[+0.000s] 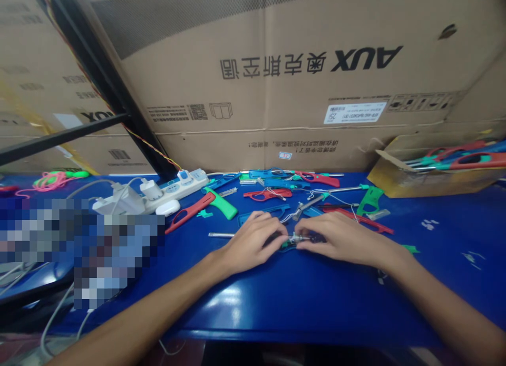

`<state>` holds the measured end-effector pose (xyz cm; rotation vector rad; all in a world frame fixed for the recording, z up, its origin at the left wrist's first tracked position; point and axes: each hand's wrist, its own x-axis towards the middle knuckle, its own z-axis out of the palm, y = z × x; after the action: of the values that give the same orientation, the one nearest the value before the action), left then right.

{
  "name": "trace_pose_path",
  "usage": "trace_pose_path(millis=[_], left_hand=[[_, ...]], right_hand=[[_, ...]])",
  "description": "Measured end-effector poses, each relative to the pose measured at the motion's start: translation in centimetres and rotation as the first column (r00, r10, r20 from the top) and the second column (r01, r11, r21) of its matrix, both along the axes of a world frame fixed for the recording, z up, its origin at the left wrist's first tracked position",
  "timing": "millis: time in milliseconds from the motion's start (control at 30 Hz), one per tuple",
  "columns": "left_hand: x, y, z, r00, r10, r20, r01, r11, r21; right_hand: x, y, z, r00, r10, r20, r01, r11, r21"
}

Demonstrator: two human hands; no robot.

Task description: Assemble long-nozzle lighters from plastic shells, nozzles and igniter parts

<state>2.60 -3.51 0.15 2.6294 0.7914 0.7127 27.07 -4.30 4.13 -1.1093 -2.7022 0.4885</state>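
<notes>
My left hand [253, 243] is closed around a stick lighter whose metal tube [220, 234] points out to the left past my wrist. Opposite it, the fingertips of my right hand [343, 239] pinch at the small inner parts [293, 239] of the same lighter, just above the blue table. My fingers hide most of its body. Behind my hands lie a blue handle shell [263, 214], a red one [269, 195] and a green handle [370, 199], along with metal tubes and thin white wires.
At right stands an open cardboard box [427, 182] of lighters. A white power strip [179, 189] with plugs sits at left, near a red handle [191, 212] and a green one [223, 204]. Large cartons [276, 107] wall off the back of the table. Small scraps [429, 224] lie at right.
</notes>
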Motion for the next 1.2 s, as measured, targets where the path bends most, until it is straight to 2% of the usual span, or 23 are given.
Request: trace_pose_path(millis=[1200], left_hand=[[-0.08, 0.08, -0.23, 1.000, -0.020, -0.020, 0.021, 1.000, 0.016]], right_hand=[[-0.19, -0.02, -0.24, 0.999, 0.035, 0.005, -0.035, 0.999, 0.016]])
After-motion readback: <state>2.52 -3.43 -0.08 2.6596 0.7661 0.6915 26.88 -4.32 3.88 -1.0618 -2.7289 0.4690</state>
